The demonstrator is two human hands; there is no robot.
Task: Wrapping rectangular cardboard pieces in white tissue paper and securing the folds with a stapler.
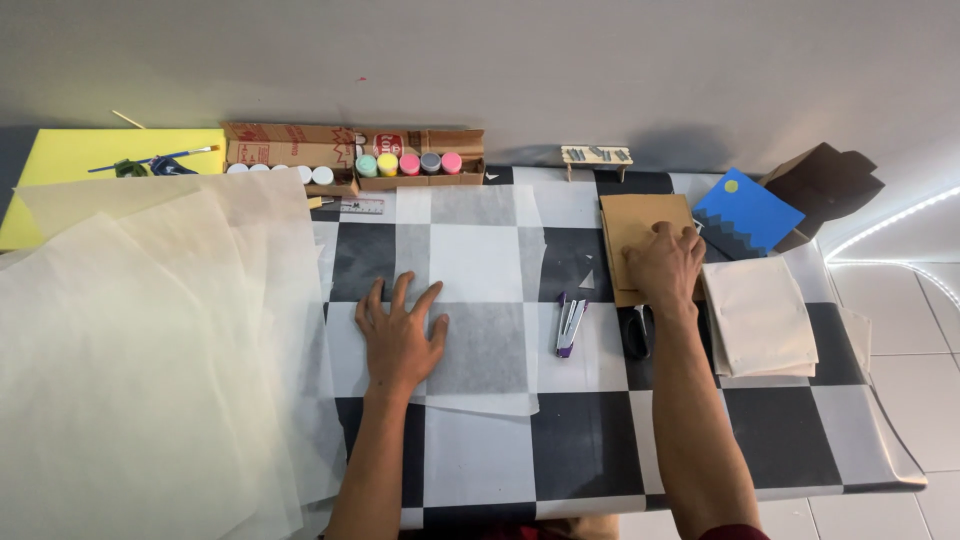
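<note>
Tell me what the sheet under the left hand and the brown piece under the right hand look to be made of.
The thin white sheet under the left hand looks like translucent tracing or tissue paper: the checkered cloth shows through it. The flat brown rectangular piece under the right hand looks like matte kraft paper or thin cardboard; which one is unclear.

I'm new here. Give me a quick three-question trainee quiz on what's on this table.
1. True or false: the left hand lies flat on thin paper.
2. What does the right hand rest on? A) stapler B) brown card C) blue card
3. What lies between the two hands?

Key: 1 true. 2 B, the brown card. 3 The stapler.
</note>
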